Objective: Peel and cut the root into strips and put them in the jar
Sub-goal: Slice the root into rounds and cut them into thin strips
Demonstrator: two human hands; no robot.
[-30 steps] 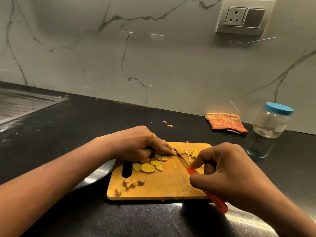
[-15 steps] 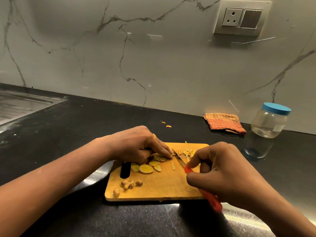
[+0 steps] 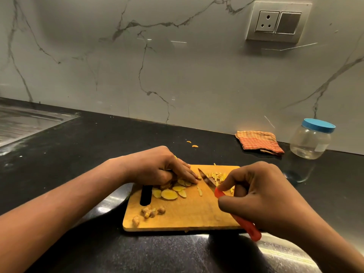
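Head view, swept from the left: a steel sink [image 3: 29, 123] is seen at the far edge of the black counter [image 3: 94, 154]. Next, the left hand [image 3: 157, 168] is laid over a heap of root slices [image 3: 169, 194] on the wooden board [image 3: 187, 219], fingers nearly straight and pressing them down; whether the thumb pinches beneath cannot be told. A few knobbly scraps [image 3: 149, 210] are left at the board's near-left corner. Just right of the fingertips the knife [image 3: 207, 179] is held slantwise, tip far-left, red handle near-right, wrapped firmly by the right hand [image 3: 262, 196]. So the slices lie close beside the blade, to its left, and the next cut is judged to be made across them. Cut strips [image 3: 218, 176] are piled beyond the blade. Further right, a folded cloth [image 3: 260, 141] and the jar [image 3: 311, 140], blue lid on, are parked well apart from the board, nearer the right hand.
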